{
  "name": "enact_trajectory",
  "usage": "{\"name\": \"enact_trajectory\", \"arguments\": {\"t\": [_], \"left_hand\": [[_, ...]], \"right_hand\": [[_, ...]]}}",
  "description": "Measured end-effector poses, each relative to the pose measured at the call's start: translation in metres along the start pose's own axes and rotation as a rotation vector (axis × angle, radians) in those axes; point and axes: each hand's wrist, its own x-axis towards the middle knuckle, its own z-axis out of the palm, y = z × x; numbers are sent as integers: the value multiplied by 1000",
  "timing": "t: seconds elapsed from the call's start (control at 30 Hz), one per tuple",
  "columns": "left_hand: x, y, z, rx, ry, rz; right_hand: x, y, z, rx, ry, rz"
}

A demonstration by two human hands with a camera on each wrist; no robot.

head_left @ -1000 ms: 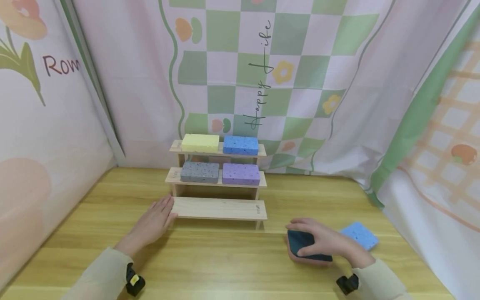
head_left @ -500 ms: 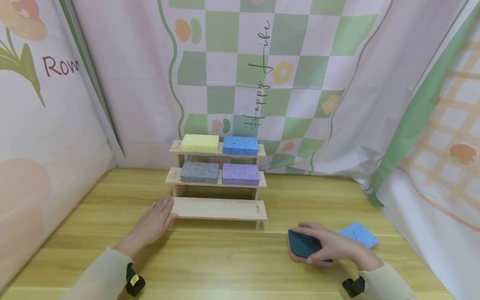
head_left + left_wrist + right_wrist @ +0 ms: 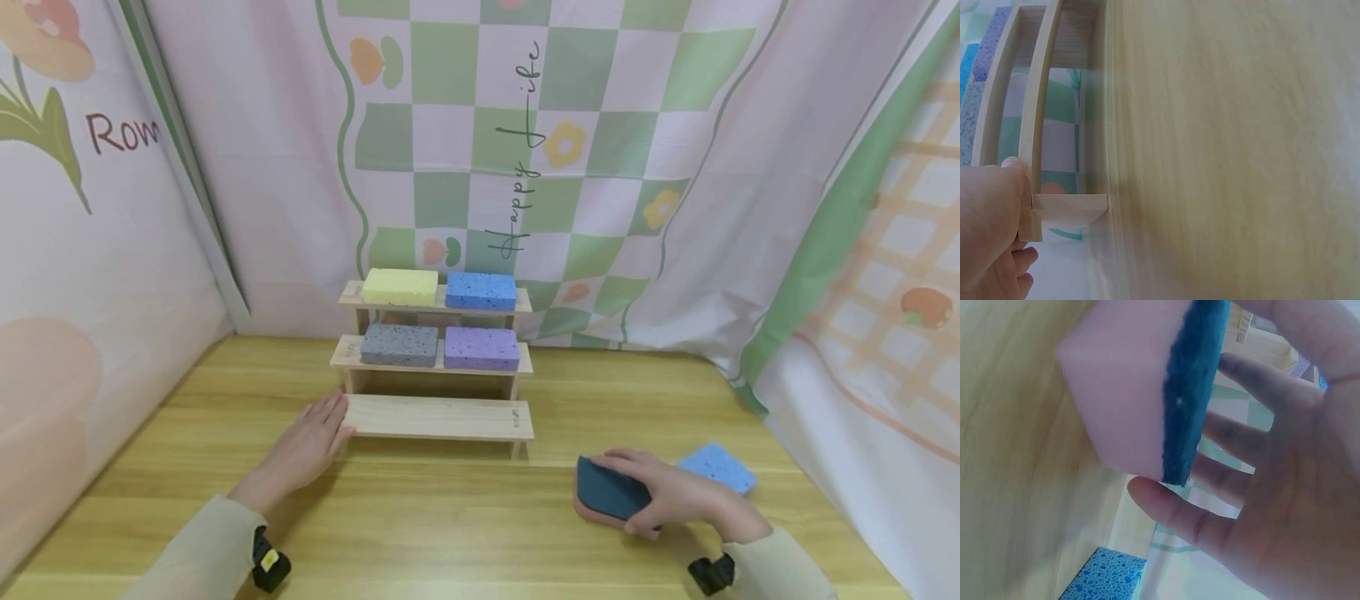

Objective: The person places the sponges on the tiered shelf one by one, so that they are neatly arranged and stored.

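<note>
Printed fabric (image 3: 510, 83) hangs behind a wood-grain table (image 3: 375, 525) bearing a three-tiered wooden rack (image 3: 435, 417). The left hand (image 3: 300, 442) is clasped on the left end of the rack's lowest board. The right hand (image 3: 671, 492) grips a pink scouring sponge (image 3: 606, 492), dark teal pad uppermost, to the right of the rack and nearer the viewer. Top tier: yellow sponge (image 3: 401, 287), blue sponge (image 3: 481, 291). Middle tier: grey sponge (image 3: 399, 345), purple sponge (image 3: 482, 348). Light-blue sponge (image 3: 720, 468): on the table, just beside the right hand.

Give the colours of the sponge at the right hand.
Sponge: pink body, dark teal top; clearest in the right wrist view.
</note>
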Motion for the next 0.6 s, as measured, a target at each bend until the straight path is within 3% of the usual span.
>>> {"name": "enact_trajectory", "arguments": {"t": [0.37, 0.6], "left_hand": [[0, -1, 1, 0, 1, -5], [1, -3, 3, 1, -8, -12]], "right_hand": [[2, 2, 1, 23, 26, 60], [4, -2, -3, -19, 80, 30]]}}
